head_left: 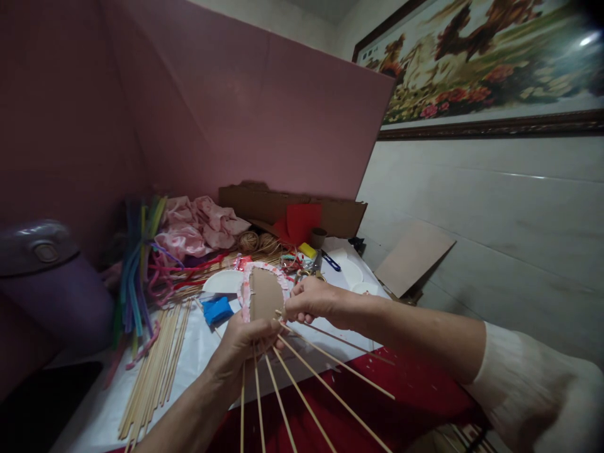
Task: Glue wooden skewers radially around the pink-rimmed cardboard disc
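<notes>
A rounded piece of cardboard (268, 290) with pink-and-white patterned fabric gathered along its rim is in my left hand (250, 343), thumb on top near its lower edge. Several thin wooden sticks (297, 399) fan out from that lower edge toward me. At the cardboard's right edge, my right hand (314, 299) is closed, its fingertips pinching what looks like the outermost wooden stick (349, 341). How the sticks are fixed under the fingers is hidden. Behind the right hand lie scissors (309, 275), partly covered.
Loose wooden sticks (153, 371) lie at left, beside coloured pipe cleaners (134, 270) and a purple bin (51, 289). A blue packet (217, 311), pink fabric (198, 223), twine balls (248, 241), a dark blue cutter (331, 260) and a yellow block (307, 250) stand around the cardboard.
</notes>
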`<state>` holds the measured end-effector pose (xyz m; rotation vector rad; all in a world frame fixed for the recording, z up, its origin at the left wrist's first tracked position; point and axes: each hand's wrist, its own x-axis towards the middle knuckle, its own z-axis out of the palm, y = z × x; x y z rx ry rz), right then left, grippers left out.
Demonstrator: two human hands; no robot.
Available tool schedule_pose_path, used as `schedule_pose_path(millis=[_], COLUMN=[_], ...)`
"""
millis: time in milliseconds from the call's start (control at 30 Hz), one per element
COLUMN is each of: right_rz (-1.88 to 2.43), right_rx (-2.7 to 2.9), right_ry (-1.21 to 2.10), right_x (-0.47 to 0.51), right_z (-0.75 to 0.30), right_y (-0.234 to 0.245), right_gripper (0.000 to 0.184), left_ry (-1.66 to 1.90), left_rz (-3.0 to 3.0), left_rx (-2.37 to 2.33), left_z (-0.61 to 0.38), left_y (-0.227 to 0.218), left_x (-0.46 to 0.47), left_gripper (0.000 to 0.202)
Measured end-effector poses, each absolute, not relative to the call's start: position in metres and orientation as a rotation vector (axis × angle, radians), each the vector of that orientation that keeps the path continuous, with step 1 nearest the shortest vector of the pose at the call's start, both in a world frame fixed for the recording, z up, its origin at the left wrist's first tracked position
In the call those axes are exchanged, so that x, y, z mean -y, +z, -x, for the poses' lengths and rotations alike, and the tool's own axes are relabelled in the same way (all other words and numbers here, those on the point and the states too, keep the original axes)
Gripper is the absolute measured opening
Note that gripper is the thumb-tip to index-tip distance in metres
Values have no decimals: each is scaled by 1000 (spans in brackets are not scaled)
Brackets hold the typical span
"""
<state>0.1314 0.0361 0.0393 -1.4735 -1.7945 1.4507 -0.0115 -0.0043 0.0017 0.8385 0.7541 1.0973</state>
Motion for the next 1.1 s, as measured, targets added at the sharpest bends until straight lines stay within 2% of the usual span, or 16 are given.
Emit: schedule_pose_path(millis=[700,900,1100], right_rz=[1506,1496,1500], right_rx=[1780,1783,1788], right_ry=[1460,1471,1494], right_x=[-37,-36,-38], right_z=[-131,-132,-131], right_y=[39,40,40], right_gripper=[10,10,12], left_ry=[1164,1167,1176], left_rz=[-749,-743,-706], left_rx=[-847,-851,-930], left_z=[6,6,6], left_y=[16,14,15], left_x=[17,15,15], left_gripper=[15,25,24])
